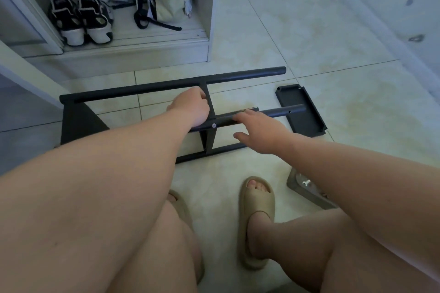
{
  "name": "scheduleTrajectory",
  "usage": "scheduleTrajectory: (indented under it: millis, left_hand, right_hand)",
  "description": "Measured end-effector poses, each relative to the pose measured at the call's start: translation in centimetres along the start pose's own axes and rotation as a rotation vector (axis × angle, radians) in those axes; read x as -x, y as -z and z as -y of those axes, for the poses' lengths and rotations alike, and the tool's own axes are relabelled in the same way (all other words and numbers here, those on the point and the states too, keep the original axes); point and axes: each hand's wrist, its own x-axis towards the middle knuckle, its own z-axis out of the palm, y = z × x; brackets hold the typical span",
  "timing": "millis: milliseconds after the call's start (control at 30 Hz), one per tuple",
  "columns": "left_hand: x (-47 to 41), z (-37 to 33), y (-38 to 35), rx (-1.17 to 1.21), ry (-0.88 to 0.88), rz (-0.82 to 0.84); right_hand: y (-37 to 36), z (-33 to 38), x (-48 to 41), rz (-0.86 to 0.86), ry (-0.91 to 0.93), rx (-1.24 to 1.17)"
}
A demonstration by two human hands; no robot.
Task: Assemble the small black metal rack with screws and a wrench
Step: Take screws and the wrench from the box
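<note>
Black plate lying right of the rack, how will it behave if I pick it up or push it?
The plate looks like stiff sheet metal with a raised rim, so it probably won't flex. Flat on the glossy floor, it would likely slide, not roll. Its rim should offer a grip edge.

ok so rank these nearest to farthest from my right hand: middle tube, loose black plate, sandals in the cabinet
1. middle tube of the rack, touched by the right hand
2. loose black plate, on the floor to the right
3. sandals, far left in the cabinet
</note>
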Motion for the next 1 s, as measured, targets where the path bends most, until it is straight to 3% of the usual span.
scheduleTrajectory:
  millis: [200,333,467,533,667,767,867,1000]
  left_hand:
    - [2.5,-7.4,-3.0,0.143,-0.227,-0.048]
    - [3.7,-13.4,-8.0,0.215,-0.259,0.239]
    - [3.5,-15.9,-13.3,-0.180,-0.366,0.553]
    - [2.6,-16.2,-15.5,-0.323,-0.346,0.608]
    - [0.7,-16.8,-19.3,-0.431,-0.288,0.631]
    - [-0.4,-16.9,-22.8,-0.504,-0.216,0.744]
    - [-1.0,-16.0,-27.1,-0.375,-0.088,0.873]
    - [-1.4,-14.6,-31.7,-0.183,-0.014,0.910]
  right_hand:
    - [-1.4,-7.4,6.7,0.041,-0.103,0.140]
    - [-3.2,-12.3,10.7,0.074,-0.307,0.108]
    - [-5.6,-17.6,13.5,0.183,-0.453,0.026]
    - [-6.4,-20.3,13.8,0.246,-0.515,-0.015]
    - [-8.4,-24.8,12.6,0.375,-0.583,-0.047]
    - [-10.7,-27.2,10.9,0.429,-0.584,-0.100]
    - [-13.3,-29.0,8.9,0.400,-0.563,-0.203]
    - [-17.1,-30.7,6.1,0.272,-0.522,-0.307]
